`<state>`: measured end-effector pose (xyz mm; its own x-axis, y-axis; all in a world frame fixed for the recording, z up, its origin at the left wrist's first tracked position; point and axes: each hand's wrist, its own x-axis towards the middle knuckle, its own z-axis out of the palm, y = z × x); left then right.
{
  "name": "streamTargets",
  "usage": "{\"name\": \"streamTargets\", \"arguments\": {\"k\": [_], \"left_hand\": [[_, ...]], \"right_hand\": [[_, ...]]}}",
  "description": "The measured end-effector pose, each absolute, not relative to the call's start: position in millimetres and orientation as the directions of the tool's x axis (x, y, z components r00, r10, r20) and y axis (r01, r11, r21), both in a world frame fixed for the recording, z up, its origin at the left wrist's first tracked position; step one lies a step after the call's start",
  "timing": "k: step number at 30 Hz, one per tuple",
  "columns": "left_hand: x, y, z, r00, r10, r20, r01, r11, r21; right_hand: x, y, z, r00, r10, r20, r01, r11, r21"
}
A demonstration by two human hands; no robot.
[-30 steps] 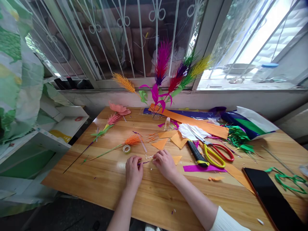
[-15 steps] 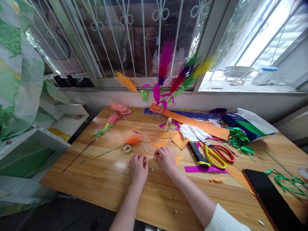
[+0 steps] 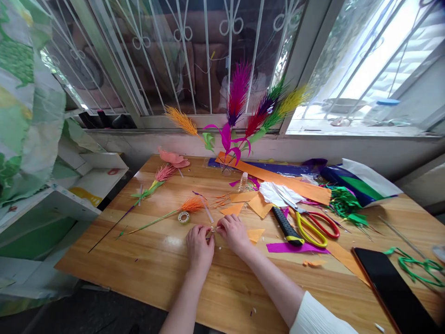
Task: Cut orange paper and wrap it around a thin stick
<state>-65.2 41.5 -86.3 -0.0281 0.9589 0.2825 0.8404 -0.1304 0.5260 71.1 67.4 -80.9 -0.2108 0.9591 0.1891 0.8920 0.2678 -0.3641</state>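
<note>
Close together over the wooden table [image 3: 156, 264], my left hand [image 3: 200, 243] and my right hand [image 3: 233, 233] both pinch a thin, pale piece [image 3: 212, 229] between their fingertips. It is small and mostly covered, so its kind cannot be made out. A roll of clear tape [image 3: 183, 217] lies just beyond my left hand. Behind it rests an orange paper flower spike [image 3: 192, 204] on a green stem. Orange paper pieces [image 3: 255, 235] lie beside and beyond my right hand.
Scissors [image 3: 313, 227], a black-handled tool [image 3: 287, 226] and a purple strip [image 3: 295, 248] lie to the right. A phone [image 3: 392, 287] is at the right front. Paper flower spikes [image 3: 238, 95] stand in a small vase at the back, near a little clear bottle [image 3: 243, 181].
My right hand has moved left, closer to my left hand. The pale piece, stretched between them earlier, now shows only a short part.
</note>
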Motion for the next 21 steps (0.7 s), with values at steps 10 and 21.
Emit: {"name": "streamTargets", "arguments": {"k": [10,21], "left_hand": [[-75,45,-91,-0.067,0.923,0.378,0.823,-0.164,0.545],[-82,44,-89,-0.079,0.892,0.445,0.818,-0.197,0.541]], "right_hand": [[61,68,-79,-0.233,0.952,0.199,0.859,0.297,-0.418],[51,73,-80,-0.207,0.954,0.219,0.829,0.29,-0.478]]}}
